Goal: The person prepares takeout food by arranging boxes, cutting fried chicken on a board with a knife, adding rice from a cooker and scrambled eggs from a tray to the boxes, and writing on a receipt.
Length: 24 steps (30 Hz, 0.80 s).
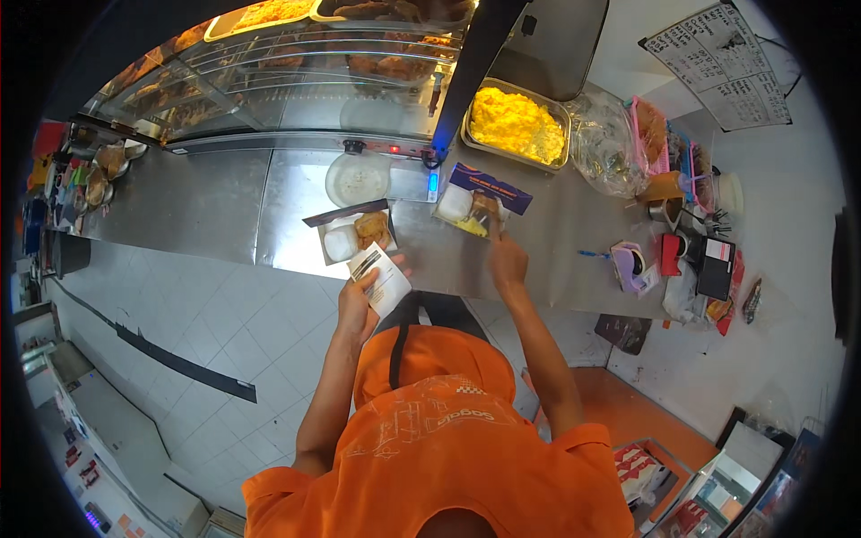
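Note:
My left hand (358, 304) grips a white printed paper slip (380, 281) in front of the left meal box. That open box (325, 252) holds a white wrapped portion (341, 242) and a piece of fried chicken (372, 229). My right hand (508, 261) reaches to the edge of a second open box with a dark purple lid (491, 188). Inside this one are a white wrapped portion (455, 203), a brown piece of food and some yellow food (472, 226). The right fingertips overlap the box's edge, and whether they hold something there is unclear.
Behind the boxes stand a round translucent container (357, 180) and a scale (414, 183). A metal tray of yellow food (514, 124) lies beyond, beside a glass display case (282, 87). A tape dispenser (629, 267) and a blue pen (594, 253) rest on the right of the steel counter (195, 202).

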{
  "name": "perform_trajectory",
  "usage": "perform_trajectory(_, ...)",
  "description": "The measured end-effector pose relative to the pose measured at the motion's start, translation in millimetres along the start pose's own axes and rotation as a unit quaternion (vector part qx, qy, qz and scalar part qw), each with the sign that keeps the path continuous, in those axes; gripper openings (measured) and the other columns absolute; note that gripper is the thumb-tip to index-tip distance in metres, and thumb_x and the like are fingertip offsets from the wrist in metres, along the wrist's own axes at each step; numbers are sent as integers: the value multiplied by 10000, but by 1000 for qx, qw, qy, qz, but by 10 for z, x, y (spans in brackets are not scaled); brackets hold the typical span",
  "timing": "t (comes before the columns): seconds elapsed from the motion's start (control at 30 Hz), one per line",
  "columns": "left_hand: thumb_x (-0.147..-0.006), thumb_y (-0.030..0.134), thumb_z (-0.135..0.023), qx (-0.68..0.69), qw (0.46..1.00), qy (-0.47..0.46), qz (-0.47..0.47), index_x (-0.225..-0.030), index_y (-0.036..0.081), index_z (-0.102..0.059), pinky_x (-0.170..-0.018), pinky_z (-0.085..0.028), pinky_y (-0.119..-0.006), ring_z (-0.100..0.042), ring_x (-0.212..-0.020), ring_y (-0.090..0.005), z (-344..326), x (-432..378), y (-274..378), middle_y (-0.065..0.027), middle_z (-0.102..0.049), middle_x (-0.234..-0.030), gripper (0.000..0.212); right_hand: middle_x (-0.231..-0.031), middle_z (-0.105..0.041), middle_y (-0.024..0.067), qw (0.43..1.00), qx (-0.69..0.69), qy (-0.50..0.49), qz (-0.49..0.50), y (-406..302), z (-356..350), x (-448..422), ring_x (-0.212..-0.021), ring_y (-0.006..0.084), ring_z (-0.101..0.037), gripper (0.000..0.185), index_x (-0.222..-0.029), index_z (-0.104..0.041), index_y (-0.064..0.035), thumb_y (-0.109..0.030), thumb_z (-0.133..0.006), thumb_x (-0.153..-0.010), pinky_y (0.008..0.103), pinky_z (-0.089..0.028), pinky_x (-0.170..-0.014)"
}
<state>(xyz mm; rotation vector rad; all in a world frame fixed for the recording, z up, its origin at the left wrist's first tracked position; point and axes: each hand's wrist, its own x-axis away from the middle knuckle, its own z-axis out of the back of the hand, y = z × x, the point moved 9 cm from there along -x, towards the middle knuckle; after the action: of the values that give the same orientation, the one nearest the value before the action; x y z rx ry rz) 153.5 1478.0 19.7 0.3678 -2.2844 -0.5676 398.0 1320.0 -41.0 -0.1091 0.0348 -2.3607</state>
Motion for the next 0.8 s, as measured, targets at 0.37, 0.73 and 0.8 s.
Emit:
perform_trajectory(0.37, -1026, 102, -438, 21, 998, -56, 5, -1523, 31, -371, -1099, -475, -478, -573, -1283, -398, -517, -222, -57, -251, -567, -1387, 506, -757, -682, 112, 991, -118, 2, -61, 201, 7, 62, -691, 288, -688, 549, -1463, -533, -141, -138, -588, -917, 407, -541, -623)
perform_trajectory(0.73, -1031, 88, -448, 91, 954, -217, 186, -1501, -12, -370, -1097, -481, -430, -567, -1318, -345, -2621, -908, -1452, -242, -501, -1478, 486, -826, -621, 53, 878, -453, 51, -146, 2147, 528, -764, -733, 185, -612, 483, -1473, -523, -125, -200, -568, -997, 321, -507, -670)
perform_trajectory(0.8, -1019, 78, -449, 91, 970, -151, 169, -1439, -7, -424, -1049, -515, -445, -615, -1246, -353, -2840, -1451, -1807, -208, -558, -1402, 429, -922, -666, 130, 957, -250, 123, -76, 2144, 611, -1490, -825, 305, -665, 515, -1474, -527, -236, -154, -577, -968, 409, -540, -727)
